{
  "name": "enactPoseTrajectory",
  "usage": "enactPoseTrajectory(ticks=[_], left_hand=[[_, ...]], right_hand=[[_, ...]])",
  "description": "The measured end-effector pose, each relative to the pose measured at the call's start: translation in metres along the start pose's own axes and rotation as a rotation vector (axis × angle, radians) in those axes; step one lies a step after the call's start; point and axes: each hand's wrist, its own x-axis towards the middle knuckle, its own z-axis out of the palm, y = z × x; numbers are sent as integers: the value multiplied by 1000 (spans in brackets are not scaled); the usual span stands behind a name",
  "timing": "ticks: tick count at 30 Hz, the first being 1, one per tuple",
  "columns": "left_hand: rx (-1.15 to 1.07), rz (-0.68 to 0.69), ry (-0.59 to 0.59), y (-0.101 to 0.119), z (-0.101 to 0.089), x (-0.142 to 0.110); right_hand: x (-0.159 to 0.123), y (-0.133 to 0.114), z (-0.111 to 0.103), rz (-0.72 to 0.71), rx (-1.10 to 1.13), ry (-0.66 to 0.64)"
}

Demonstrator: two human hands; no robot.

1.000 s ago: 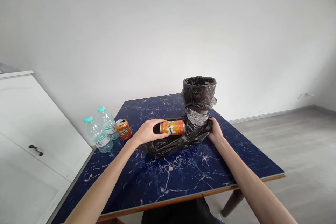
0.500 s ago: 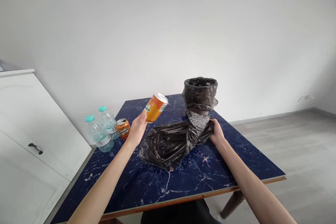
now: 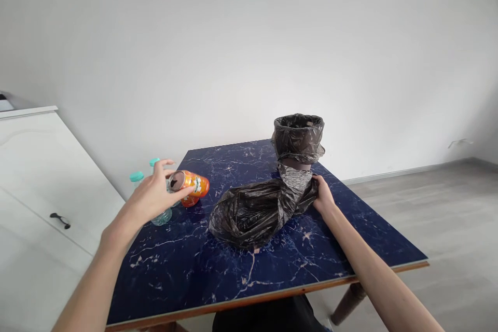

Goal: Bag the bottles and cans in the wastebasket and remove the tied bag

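My left hand (image 3: 153,192) holds an orange soda can (image 3: 198,183) tipped on its side, thumb along its near side and the index finger raised off it. The can's opened end faces left. Just beneath it shows the lower part of a second orange can (image 3: 190,201), mostly hidden. Two clear bottles with teal caps stand behind my left hand; the nearer bottle (image 3: 162,218) is largely covered. My right hand (image 3: 322,196) is closed on the right edge of a crumpled black plastic bag (image 3: 249,215) lying on the table, its mouth spread toward the left.
A small bin (image 3: 298,140) lined with black plastic stands behind the bag on the dark blue marbled table (image 3: 187,270). A white cabinet (image 3: 35,176) is at the left. The white wall (image 3: 233,52) rises behind the table, and grey floor (image 3: 420,197) lies to the right.
My left hand has moved left and down with a can, from above the bag to beside the bottles. The can's opened end now faces left. My right hand keeps its grip on the bag.
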Motion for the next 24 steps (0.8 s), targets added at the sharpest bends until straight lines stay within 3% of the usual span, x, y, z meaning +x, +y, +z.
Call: enactPoseTrajectory(ticks=[3, 6, 12, 24], left_hand=[[210, 0, -158, -3, 10, -5], [363, -4, -224, -6, 22, -3], [420, -88, -376, -12, 34, 1], [431, -106, -283, -29, 50, 8]], right_hand=[[-2, 0, 0, 4, -6, 2], [-3, 0, 0, 4, -15, -2], [-2, 0, 0, 9, -34, -7], [-1, -2, -1, 22, -46, 2]])
